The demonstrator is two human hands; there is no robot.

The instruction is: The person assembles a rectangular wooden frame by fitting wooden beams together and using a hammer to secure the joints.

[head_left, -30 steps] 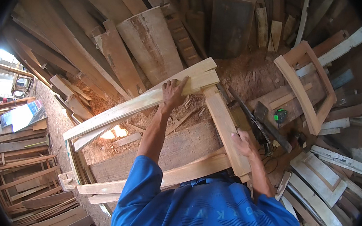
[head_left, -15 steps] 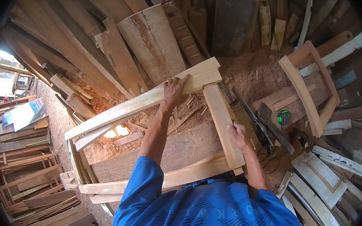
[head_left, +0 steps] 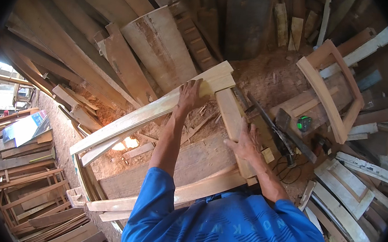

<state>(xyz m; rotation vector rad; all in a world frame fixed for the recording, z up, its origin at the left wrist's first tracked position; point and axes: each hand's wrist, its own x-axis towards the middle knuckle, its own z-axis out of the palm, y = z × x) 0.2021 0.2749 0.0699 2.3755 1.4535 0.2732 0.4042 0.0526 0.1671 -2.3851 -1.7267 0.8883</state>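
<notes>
A wooden frame of pale boards stands before me, its long far rail (head_left: 135, 110) slanting up to the right. My left hand (head_left: 189, 95) lies on that rail near its right end, fingers spread across the wood. At the right, a shorter board (head_left: 228, 111) joins the far rail to the near rail (head_left: 207, 183). Over the middle of this shorter board is my right hand (head_left: 247, 143), fingers apart and thumb out to the left, grasping nothing. Its palm hides part of the board, and whether it presses on the wood I cannot tell.
Right of the frame lie a black-handled tool (head_left: 286, 150) with a cord, a green and black tape measure (head_left: 303, 123) and a smaller wooden frame (head_left: 318, 92). Planks (head_left: 130, 62) lean at the back. Stacked boards (head_left: 35, 199) fill the left; white panels (head_left: 345, 187) lie at right.
My right hand has slid farther up the shorter board, and its fingers have spread from a curled hold at the board's edge. My left hand stays on the far rail.
</notes>
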